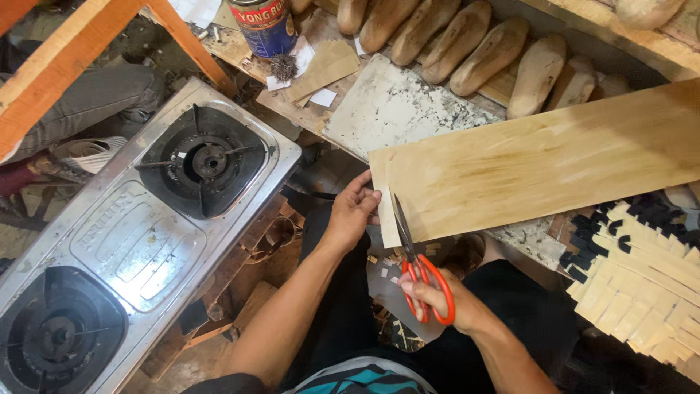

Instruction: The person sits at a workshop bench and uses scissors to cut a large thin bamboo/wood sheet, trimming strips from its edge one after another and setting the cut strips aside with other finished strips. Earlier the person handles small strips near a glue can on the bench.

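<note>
A long tan sheet of board [539, 164] lies across the workbench, its left end hanging over my lap. My left hand [353, 211] pinches that left end, gripping a narrow strip at its edge. My right hand [445, 295] holds orange-handled scissors [415, 263] with fingers through the loops. The dark blades point up into the sheet's lower edge, just right of my left hand's fingers, cutting a strip off.
A steel two-burner gas stove [131, 241] sits at the left. Several wooden shoe lasts [467, 44] line the back, beside a tin can [264, 25]. A pile of cut tan strips [642, 292] lies at the right. Scraps litter the floor below.
</note>
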